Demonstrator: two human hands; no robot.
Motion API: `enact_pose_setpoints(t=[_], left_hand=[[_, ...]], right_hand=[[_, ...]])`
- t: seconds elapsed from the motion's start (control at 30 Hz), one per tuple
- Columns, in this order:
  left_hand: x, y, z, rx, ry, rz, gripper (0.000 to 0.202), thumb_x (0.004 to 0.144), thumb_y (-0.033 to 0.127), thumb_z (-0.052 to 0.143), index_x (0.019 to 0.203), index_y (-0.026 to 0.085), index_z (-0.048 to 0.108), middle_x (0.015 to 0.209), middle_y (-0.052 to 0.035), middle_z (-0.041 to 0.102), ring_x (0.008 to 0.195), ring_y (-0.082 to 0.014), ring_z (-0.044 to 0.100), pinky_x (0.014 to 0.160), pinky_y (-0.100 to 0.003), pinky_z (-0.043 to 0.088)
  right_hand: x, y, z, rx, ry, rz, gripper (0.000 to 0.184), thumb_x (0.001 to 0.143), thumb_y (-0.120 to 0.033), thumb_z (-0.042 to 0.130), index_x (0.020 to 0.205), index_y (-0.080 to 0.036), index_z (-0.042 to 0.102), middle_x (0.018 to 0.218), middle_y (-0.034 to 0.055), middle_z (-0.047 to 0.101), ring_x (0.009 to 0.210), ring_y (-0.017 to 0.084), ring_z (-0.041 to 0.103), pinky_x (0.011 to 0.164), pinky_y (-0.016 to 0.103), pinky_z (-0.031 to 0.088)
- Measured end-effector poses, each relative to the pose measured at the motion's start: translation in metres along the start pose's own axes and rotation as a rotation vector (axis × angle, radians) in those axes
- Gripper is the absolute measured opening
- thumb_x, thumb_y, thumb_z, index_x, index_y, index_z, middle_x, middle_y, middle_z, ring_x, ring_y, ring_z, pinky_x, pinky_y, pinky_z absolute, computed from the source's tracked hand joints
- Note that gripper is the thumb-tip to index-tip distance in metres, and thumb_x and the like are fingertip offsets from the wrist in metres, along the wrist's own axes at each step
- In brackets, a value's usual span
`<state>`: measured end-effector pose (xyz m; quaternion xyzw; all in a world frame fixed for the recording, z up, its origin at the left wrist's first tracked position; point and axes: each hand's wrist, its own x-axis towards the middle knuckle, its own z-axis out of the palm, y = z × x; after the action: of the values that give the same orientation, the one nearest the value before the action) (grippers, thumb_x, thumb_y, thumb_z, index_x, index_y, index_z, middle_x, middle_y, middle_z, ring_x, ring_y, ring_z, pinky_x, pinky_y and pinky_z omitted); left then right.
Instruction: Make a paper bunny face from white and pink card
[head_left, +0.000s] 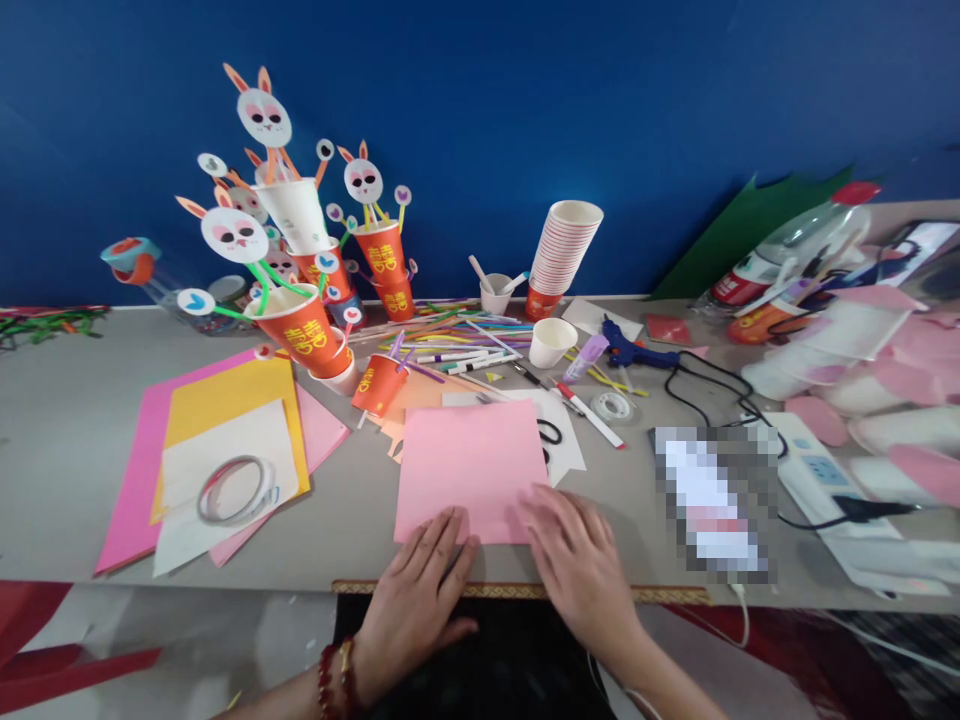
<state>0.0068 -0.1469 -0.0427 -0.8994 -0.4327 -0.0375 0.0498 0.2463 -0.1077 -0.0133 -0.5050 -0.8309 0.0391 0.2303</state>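
A sheet of pink paper (pixel 471 465) lies flat at the front of the grey table, square to me. My left hand (pixel 420 580) rests on its lower left corner, fingers stretched out and the thumb apart. On the lower right edge lies my right hand (pixel 574 555), its fingers also extended flat. Neither hand grips anything. Behind the pink sheet, white paper (pixel 566 455) and the black handles of scissors (pixel 550 432) stick out, partly covered. A peach paper piece (pixel 420 395) with cut edges shows at its upper left.
Paper cups with rabbit faces (pixel 300 325) stand at back left. Stacked coloured paper (pixel 225 420) bears a tape roll (pixel 236 490). Behind are a cup stack (pixel 562 255), markers (pixel 465 358) and a glue gun (pixel 637 348). A blurred phone (pixel 709 500) and power strip (pixel 825 480) lie right.
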Motion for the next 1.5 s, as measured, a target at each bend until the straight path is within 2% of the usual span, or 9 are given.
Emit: enact_pose_setpoints(t=[0.1,0.2,0.3,0.47,0.6,0.77,0.97,1.13,1.5], left_hand=[[0.001,0.001,0.000,0.018,0.005,0.005,0.084,0.084,0.072,0.047,0.147,0.017,0.039,0.155,-0.0171,0.033,0.141,-0.0327,0.035,0.110,-0.044,0.034],[0.002,0.000,-0.001,0.030,0.037,0.017,0.082,0.085,0.071,0.045,0.146,0.016,0.040,0.153,-0.0181,0.037,0.139,-0.0324,0.037,0.109,-0.043,0.034],[0.003,-0.004,-0.006,0.023,0.063,0.041,0.079,0.088,0.070,0.043,0.146,0.017,0.040,0.152,-0.0172,0.038,0.139,-0.0308,0.037,0.111,-0.042,0.030],[-0.013,-0.026,-0.024,0.000,-0.006,0.040,0.077,0.090,0.069,0.037,0.147,0.016,0.040,0.153,-0.0126,0.038,0.141,-0.0275,0.035,0.119,-0.045,0.011],[-0.038,-0.046,-0.033,0.052,-0.044,-0.017,0.069,0.093,0.060,0.042,0.147,0.016,0.040,0.153,-0.0083,0.039,0.140,-0.0268,0.035,0.121,-0.046,0.003],[-0.054,-0.056,-0.032,0.062,-0.009,-0.005,0.064,0.094,0.054,0.046,0.146,0.017,0.041,0.151,-0.0057,0.043,0.140,-0.0254,0.036,0.122,-0.044,0.006],[-0.038,-0.062,-0.028,0.024,0.010,-0.017,0.069,0.093,0.054,0.048,0.148,0.013,0.038,0.153,-0.0075,0.039,0.142,-0.0268,0.032,0.121,-0.041,0.010],[-0.024,-0.068,-0.027,-0.009,-0.007,-0.059,0.071,0.094,0.053,0.048,0.150,0.011,0.033,0.154,-0.0103,0.036,0.143,-0.0296,0.030,0.119,-0.046,0.014],[-0.032,-0.065,-0.021,-0.015,0.028,-0.110,0.065,0.096,0.046,0.046,0.151,0.014,0.030,0.152,-0.0100,0.040,0.140,-0.0272,0.036,0.116,-0.044,0.025]], right_hand=[[-0.010,-0.018,0.012,0.037,-0.028,-0.138,0.035,0.095,-0.022,0.051,0.128,-0.026,0.059,0.134,0.0038,0.061,0.123,0.027,0.048,0.113,0.046,0.025],[-0.015,-0.026,0.019,0.040,-0.050,-0.133,0.038,0.094,-0.029,0.056,0.132,-0.028,0.057,0.137,0.0008,0.060,0.125,0.026,0.048,0.118,0.048,0.013],[-0.017,-0.020,0.010,-0.004,-0.086,-0.129,0.037,0.095,-0.024,0.053,0.131,-0.030,0.057,0.139,-0.0007,0.057,0.126,0.027,0.048,0.118,0.052,0.008],[-0.025,0.006,-0.014,-0.073,-0.107,-0.130,0.039,0.094,-0.019,0.048,0.130,-0.028,0.058,0.138,0.0006,0.058,0.124,0.029,0.050,0.113,0.056,0.018],[-0.039,0.026,-0.020,-0.134,-0.150,-0.172,0.043,0.091,-0.021,0.052,0.133,-0.025,0.056,0.142,0.0018,0.054,0.126,0.031,0.047,0.110,0.053,0.024],[-0.045,0.036,-0.019,-0.172,-0.132,-0.221,0.047,0.091,-0.020,0.051,0.137,-0.024,0.053,0.143,-0.0004,0.053,0.127,0.026,0.047,0.108,0.045,0.029],[-0.028,0.034,-0.012,-0.192,-0.099,-0.146,0.041,0.094,-0.018,0.045,0.134,-0.022,0.057,0.144,0.0002,0.052,0.125,0.027,0.047,0.103,0.044,0.034],[-0.014,0.035,-0.006,-0.131,-0.101,-0.108,0.039,0.098,-0.017,0.040,0.133,-0.018,0.057,0.146,0.0026,0.051,0.127,0.027,0.046,0.100,0.043,0.039],[-0.023,0.040,0.001,-0.063,-0.057,-0.108,0.039,0.097,-0.019,0.041,0.132,-0.017,0.057,0.140,0.0048,0.056,0.121,0.027,0.052,0.096,0.044,0.047]])
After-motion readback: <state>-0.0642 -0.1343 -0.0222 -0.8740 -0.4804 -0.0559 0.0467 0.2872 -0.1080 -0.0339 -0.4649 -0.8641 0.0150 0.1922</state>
